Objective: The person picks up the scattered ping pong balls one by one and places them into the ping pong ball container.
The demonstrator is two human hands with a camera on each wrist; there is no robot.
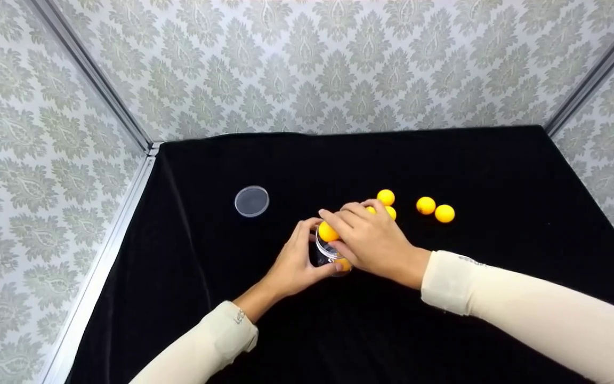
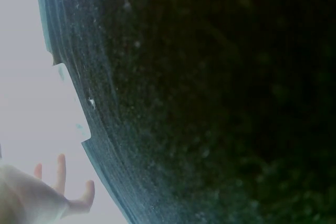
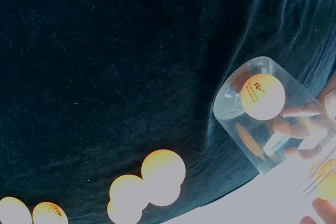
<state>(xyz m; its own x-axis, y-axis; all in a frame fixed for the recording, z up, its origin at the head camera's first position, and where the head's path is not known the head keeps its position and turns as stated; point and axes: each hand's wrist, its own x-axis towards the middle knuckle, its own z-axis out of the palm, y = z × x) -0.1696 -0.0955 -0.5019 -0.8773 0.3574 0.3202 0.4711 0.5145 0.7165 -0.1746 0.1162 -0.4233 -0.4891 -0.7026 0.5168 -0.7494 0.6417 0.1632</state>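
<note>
My left hand (image 1: 299,261) grips a clear plastic jar (image 1: 324,255) around its side, steadying it on the black cloth. One orange ping-pong ball (image 3: 263,97) lies inside, at the jar's bottom. At the rim, my right hand (image 1: 373,240) pinches another orange ping-pong ball (image 1: 328,231) between thumb and fingers, over the mouth. The right wrist view shows the tilted jar (image 3: 247,129) with left-hand fingers (image 3: 299,129) behind its wall. The left wrist view catches only part of a hand (image 2: 31,198), washed out at the lower left.
Beyond my right hand sits a cluster of several orange balls (image 1: 386,197), partly hidden by the fingers. Two more balls (image 1: 444,214) lie farther right. A round clear lid (image 1: 252,201) rests at the left on the black cloth (image 1: 477,170). Patterned walls (image 1: 307,64) enclose the table.
</note>
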